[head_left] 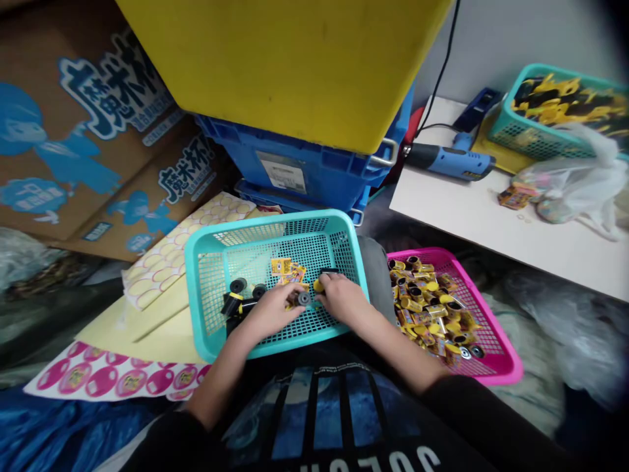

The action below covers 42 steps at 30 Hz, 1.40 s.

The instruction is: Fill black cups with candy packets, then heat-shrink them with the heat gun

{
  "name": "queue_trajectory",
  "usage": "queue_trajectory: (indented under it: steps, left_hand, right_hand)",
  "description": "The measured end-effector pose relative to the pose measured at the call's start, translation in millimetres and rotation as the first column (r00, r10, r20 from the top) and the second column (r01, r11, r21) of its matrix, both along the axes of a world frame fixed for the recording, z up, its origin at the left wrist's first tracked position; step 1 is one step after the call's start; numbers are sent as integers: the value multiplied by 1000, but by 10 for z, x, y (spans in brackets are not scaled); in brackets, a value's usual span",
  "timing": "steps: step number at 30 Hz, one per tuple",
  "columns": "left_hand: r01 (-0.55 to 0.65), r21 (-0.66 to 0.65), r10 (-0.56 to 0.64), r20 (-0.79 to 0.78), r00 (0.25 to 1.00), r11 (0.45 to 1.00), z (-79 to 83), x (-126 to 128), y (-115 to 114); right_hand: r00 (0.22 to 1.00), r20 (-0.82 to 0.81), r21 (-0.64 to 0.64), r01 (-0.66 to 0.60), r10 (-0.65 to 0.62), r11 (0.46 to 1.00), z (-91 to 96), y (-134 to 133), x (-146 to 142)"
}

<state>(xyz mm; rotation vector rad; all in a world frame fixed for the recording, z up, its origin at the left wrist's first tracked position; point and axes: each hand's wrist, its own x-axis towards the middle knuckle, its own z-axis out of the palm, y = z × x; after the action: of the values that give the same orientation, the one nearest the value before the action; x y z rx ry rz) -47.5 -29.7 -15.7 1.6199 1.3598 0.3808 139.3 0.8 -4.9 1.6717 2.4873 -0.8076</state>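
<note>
My left hand (274,308) is closed round a small dark cylinder (303,299), its round ringed end facing right. Beside it, my right hand (341,298) is closed on a small black and yellow cylinder (318,286), partly hidden by the fingers. Both hands are inside a turquoise plastic basket (275,221) resting at my lap. On the basket's mesh floor, yellow printed stickers (282,265) lie just beyond my left hand. Several black cylinders (238,286), one with a yellow band, are gathered at the left, some hidden behind my left wrist.
To the right, a pink basket (491,321) holds many yellow and black cylinders (422,305). A white table (452,196) carries a blue heat gun (449,162) and another turquoise basket (506,124). Blue crates (314,170) stand ahead, cartons (98,216) and sticker sheets (122,379) at left.
</note>
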Motion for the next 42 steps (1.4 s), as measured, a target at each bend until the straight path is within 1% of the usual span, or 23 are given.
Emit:
queue_trajectory:
  steps: [2, 5, 7, 8, 9, 10, 12, 14, 16, 19, 22, 24, 25, 26, 27, 29, 30, 32, 33, 34, 36, 39, 42]
  left_hand:
    - [-173, -144, 203, 232, 951, 974, 31, -40, 9]
    - [-254, -371, 422, 497, 758, 893, 80, -72, 46]
    - [-296, -509, 575, 577, 580, 809, 115, -62, 85]
    - [-308, -566, 638, 596, 488, 765, 134, -50, 105]
    - [-294, -612, 674, 607, 420, 734, 152, -35, 123]
    - [-258, -641, 685, 618, 386, 723, 170, -18, 137]
    - [-154, -656, 652, 638, 409, 739, 198, 17, 147]
    - [-80, -649, 607, 652, 454, 757, 212, 46, 134]
    - [-69, -634, 585, 659, 472, 770, 211, 64, 105]
    - [-59, -622, 566, 663, 489, 780, 188, 75, 53]
    - [-44, -648, 604, 682, 412, 761, 159, 102, 2]
    - [-34, -665, 633, 693, 347, 746, 153, 135, -24]
    - [-28, -664, 630, 693, 350, 747, 158, 150, -31]
    - [-30, -654, 612, 690, 386, 756, 170, 158, -32]
    - [-38, -632, 576, 679, 455, 774, 188, 155, -24]
    - [-86, -543, 458, 600, 656, 835, 233, 107, 23]
    - [-132, -476, 396, 512, 762, 869, 254, 63, 62]
    - [-260, -276, 324, 221, 920, 925, 273, -47, 168]
    - [-308, -141, 316, 40, 948, 941, 264, -100, 230]
    - [-329, -4, 326, -127, 937, 944, 242, -143, 294]
    - [-290, 191, 340, -339, 877, 938, 161, -185, 413]
    - [-221, 272, 317, -389, 865, 937, 2, -159, 541]
    - [-166, 300, 282, -397, 873, 939, -115, -137, 593]
  right_hand:
    - [976, -219, 6, 16, -14, 1000, -35, -21, -9]
    - [795, -607, -62, -49, 1, 997, -43, -37, 24]
    - [689, -724, -39, -87, 32, 995, -42, -33, 3]
    - [662, -747, 6, -84, 61, 996, -44, -23, -23]
    - [648, -756, 62, -71, 93, 996, -48, -5, -54]
    - [639, -759, 118, -57, 127, 991, -53, 21, -87]
    - [612, -776, 150, -53, 151, 987, -61, 90, -144]
    - [558, -826, 58, -64, 84, 996, -55, 163, -175]
    - [497, -868, -60, -113, 4, 992, -31, 215, -172]
    - [423, -906, -145, -261, -22, 955, 30, 227, -121]
    - [255, -953, -264, -434, -163, 861, 77, 165, -83]
    - [148, -940, -340, -472, -306, 814, 73, 101, -102]
    - [109, -924, -373, -466, -367, 803, 61, 69, -124]
    - [69, -906, -402, -451, -418, 797, 46, 40, -149]
    - [26, -885, -429, -435, -465, 791, 31, 18, -171]
    - [-84, -833, -479, -385, -547, 789, 18, 0, -182]
    - [-141, -810, -502, -335, -569, 797, 23, 5, -163]
    - [-194, -800, -542, -174, -568, 822, 52, 41, -76]
    - [-162, -813, -552, -86, -559, 829, 71, 65, -15]
    - [-92, -827, -555, -17, -554, 832, 88, 90, 49]
    - [115, -825, -550, 59, -553, 833, 103, 132, 160]
    - [388, -754, -529, 119, -530, 840, 64, 157, 236]
    - [564, -688, -442, 176, -458, 880, -12, 149, 244]
